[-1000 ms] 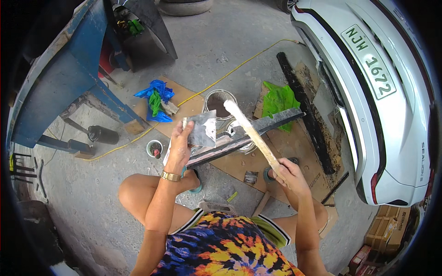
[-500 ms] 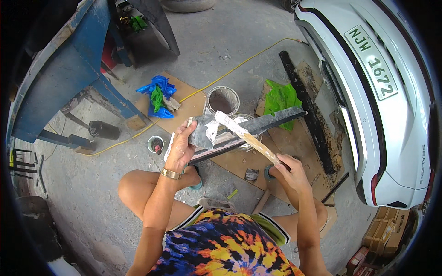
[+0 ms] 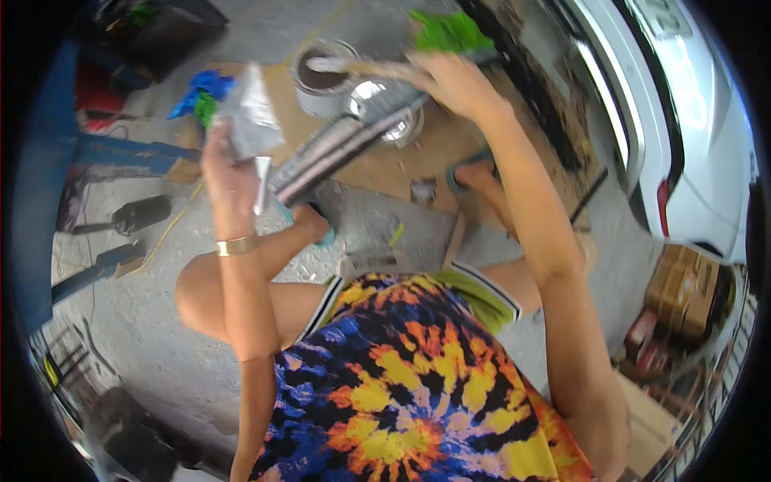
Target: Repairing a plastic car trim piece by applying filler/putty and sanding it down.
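Note:
My left hand [image 3: 227,173] is closed on a flat grey sheet [image 3: 245,132] with white paste smeared on its face. A narrow white flat piece [image 3: 262,183] shows beside the palm; whether I hold it too is unclear. In my right hand [image 3: 462,87] is a wooden stick [image 3: 373,71], its far end coated white. That coated end is over the mouth of an open can [image 3: 320,103] with grey-smeared walls. Between my hands, a long grey and black strip-like part [image 3: 345,149] slants across, partly over a silvery round tin [image 3: 403,128]. Motion blurs both hands.
Cardboard [image 3: 365,181] lies under the cans. Blue plastic [image 3: 197,95] and green plastic [image 3: 451,32] lie farther off. A white car [image 3: 699,161] stands at the right, near a long black piece [image 3: 530,76]. Blue metalwork [image 3: 48,185] is at the left; boxes [image 3: 683,281] sit at the right.
My right hand has moved away from me and the stick's coated end has gone from beside the sheet to over the can. My left hand has moved left with the sheet. The view has shifted.

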Demonstrator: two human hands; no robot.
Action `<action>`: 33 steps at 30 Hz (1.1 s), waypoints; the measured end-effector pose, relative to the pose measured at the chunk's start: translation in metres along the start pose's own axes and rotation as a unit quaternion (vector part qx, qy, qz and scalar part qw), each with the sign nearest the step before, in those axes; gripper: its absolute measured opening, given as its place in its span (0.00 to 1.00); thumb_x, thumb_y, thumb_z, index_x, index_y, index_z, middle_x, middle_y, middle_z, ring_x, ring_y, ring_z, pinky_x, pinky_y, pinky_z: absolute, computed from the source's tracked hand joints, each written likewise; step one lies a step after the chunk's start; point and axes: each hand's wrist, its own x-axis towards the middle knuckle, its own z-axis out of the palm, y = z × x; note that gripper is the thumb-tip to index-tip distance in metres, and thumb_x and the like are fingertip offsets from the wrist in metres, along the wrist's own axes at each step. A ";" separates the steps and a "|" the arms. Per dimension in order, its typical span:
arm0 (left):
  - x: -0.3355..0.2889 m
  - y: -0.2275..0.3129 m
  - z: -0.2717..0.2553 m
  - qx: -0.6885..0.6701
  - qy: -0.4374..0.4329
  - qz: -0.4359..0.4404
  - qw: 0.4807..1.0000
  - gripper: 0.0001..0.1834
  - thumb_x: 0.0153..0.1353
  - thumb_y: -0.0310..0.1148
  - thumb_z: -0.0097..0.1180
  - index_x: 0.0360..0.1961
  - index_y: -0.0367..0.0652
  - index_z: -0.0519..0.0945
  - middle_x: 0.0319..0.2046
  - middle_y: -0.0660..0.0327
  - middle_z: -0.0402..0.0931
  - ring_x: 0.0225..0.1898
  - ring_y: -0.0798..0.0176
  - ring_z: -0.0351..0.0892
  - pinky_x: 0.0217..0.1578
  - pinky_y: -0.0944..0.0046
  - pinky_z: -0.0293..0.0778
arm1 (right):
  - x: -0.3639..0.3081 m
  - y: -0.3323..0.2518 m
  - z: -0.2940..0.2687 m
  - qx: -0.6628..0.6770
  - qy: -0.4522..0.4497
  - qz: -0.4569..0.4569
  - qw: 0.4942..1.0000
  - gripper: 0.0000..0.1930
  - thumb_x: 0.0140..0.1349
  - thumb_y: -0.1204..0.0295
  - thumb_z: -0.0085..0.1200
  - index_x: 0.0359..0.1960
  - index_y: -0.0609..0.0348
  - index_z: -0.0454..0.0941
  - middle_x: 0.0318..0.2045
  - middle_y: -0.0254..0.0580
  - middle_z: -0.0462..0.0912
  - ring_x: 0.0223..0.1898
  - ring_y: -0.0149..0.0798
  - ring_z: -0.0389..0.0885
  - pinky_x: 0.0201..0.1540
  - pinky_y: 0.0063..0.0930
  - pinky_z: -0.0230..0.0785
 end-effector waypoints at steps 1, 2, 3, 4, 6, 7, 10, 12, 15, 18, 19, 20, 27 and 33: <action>-0.008 0.008 0.010 0.003 0.010 0.001 1.000 0.15 0.61 0.35 0.52 0.48 0.42 0.74 0.45 0.61 0.77 0.47 0.63 0.76 0.49 0.62 0.71 | 0.008 -0.006 0.001 0.017 0.043 -0.027 0.999 0.20 0.60 0.65 0.53 0.54 0.55 0.73 0.45 0.54 0.78 0.46 0.57 0.75 0.49 0.44 0.68; -0.010 0.012 0.011 0.004 0.017 0.013 1.000 0.15 0.61 0.34 0.52 0.48 0.41 0.74 0.45 0.61 0.77 0.47 0.63 0.77 0.48 0.63 0.71 | 0.005 -0.021 -0.005 0.002 0.096 -0.031 0.995 0.20 0.60 0.67 0.54 0.54 0.57 0.72 0.46 0.52 0.78 0.47 0.53 0.77 0.49 0.39 0.70; -0.011 0.017 0.007 0.003 0.025 0.032 0.999 0.15 0.61 0.34 0.51 0.48 0.41 0.75 0.46 0.60 0.77 0.47 0.62 0.77 0.47 0.63 0.72 | -0.009 -0.030 -0.006 0.006 0.089 -0.025 0.996 0.20 0.60 0.67 0.54 0.54 0.57 0.72 0.46 0.52 0.78 0.47 0.53 0.77 0.49 0.39 0.70; -0.006 0.018 -0.001 0.007 0.028 0.043 0.999 0.15 0.61 0.33 0.50 0.48 0.40 0.75 0.46 0.59 0.78 0.46 0.62 0.78 0.47 0.63 0.73 | -0.027 -0.040 -0.008 0.135 0.079 0.010 0.988 0.20 0.61 0.67 0.54 0.54 0.59 0.72 0.47 0.50 0.78 0.47 0.47 0.78 0.50 0.35 0.70; -0.013 0.024 0.000 -0.021 0.040 0.049 0.998 0.15 0.62 0.33 0.50 0.47 0.38 0.75 0.44 0.59 0.79 0.45 0.63 0.78 0.45 0.64 0.72 | -0.064 -0.051 0.005 0.372 0.008 0.091 0.924 0.19 0.62 0.67 0.54 0.53 0.62 0.73 0.48 0.43 0.79 0.46 0.37 0.78 0.51 0.29 0.69; -0.016 0.023 0.004 -0.026 0.048 0.056 0.997 0.15 0.62 0.34 0.50 0.47 0.38 0.75 0.44 0.59 0.79 0.45 0.64 0.78 0.44 0.66 0.72 | -0.093 -0.044 0.030 0.470 -0.048 0.141 0.870 0.19 0.62 0.67 0.55 0.52 0.63 0.74 0.47 0.39 0.79 0.46 0.32 0.77 0.51 0.27 0.68; -0.009 0.017 0.006 -0.033 0.035 0.044 0.998 0.15 0.62 0.34 0.49 0.47 0.38 0.75 0.43 0.59 0.80 0.43 0.65 0.78 0.39 0.68 0.71 | -0.185 0.011 0.146 0.468 -0.167 0.241 0.833 0.16 0.60 0.66 0.56 0.46 0.63 0.77 0.36 0.41 0.80 0.37 0.33 0.76 0.42 0.29 0.70; -0.018 0.017 0.011 -0.014 0.060 0.051 0.997 0.15 0.63 0.34 0.49 0.47 0.38 0.75 0.44 0.60 0.80 0.42 0.66 0.78 0.38 0.68 0.70 | -0.231 0.028 0.236 0.370 -0.178 0.298 0.862 0.16 0.56 0.64 0.57 0.40 0.63 0.79 0.29 0.48 0.79 0.32 0.40 0.78 0.38 0.32 0.70; -0.021 0.020 0.013 -0.013 0.064 0.059 0.996 0.15 0.63 0.33 0.48 0.48 0.38 0.75 0.44 0.60 0.80 0.41 0.66 0.78 0.37 0.68 0.69 | -0.256 0.010 0.316 0.310 -0.248 0.370 0.840 0.18 0.54 0.61 0.58 0.40 0.63 0.78 0.36 0.54 0.80 0.41 0.53 0.80 0.44 0.43 0.71; -0.019 0.012 0.032 -0.022 0.080 0.068 0.994 0.16 0.62 0.33 0.48 0.49 0.36 0.74 0.44 0.57 0.79 0.40 0.66 0.78 0.34 0.68 0.68 | -0.249 -0.037 0.353 0.156 -0.250 0.448 0.844 0.30 0.49 0.63 0.63 0.51 0.65 0.68 0.44 0.53 0.76 0.47 0.51 0.77 0.45 0.39 0.72; -0.016 0.014 0.032 -0.011 0.081 0.074 0.994 0.16 0.62 0.33 0.48 0.49 0.36 0.74 0.44 0.57 0.79 0.40 0.66 0.78 0.34 0.68 0.68 | -0.243 -0.048 0.356 0.168 -0.251 0.444 0.844 0.30 0.49 0.63 0.63 0.51 0.65 0.68 0.44 0.53 0.76 0.47 0.51 0.77 0.45 0.39 0.72; -0.016 0.015 0.028 -0.015 0.071 0.072 0.995 0.16 0.62 0.33 0.48 0.49 0.35 0.74 0.44 0.56 0.79 0.37 0.67 0.77 0.32 0.68 0.67 | -0.236 -0.060 0.355 0.145 -0.218 0.470 0.843 0.31 0.48 0.63 0.65 0.52 0.63 0.66 0.47 0.52 0.73 0.50 0.51 0.74 0.47 0.41 0.71; -0.007 0.001 0.036 -0.003 0.052 0.036 0.998 0.15 0.63 0.33 0.48 0.48 0.35 0.75 0.43 0.57 0.79 0.35 0.68 0.73 0.32 0.68 0.64 | -0.229 -0.081 0.366 0.068 -0.196 0.484 0.850 0.33 0.47 0.62 0.67 0.52 0.58 0.63 0.49 0.48 0.70 0.54 0.51 0.69 0.52 0.49 0.67; -0.012 -0.008 0.045 0.015 0.032 -0.015 0.999 0.14 0.63 0.33 0.49 0.47 0.40 0.76 0.44 0.59 0.79 0.46 0.66 0.77 0.45 0.65 0.67 | -0.219 -0.074 0.354 0.132 -0.186 0.514 0.827 0.30 0.50 0.62 0.64 0.53 0.56 0.64 0.49 0.46 0.68 0.55 0.48 0.68 0.52 0.48 0.66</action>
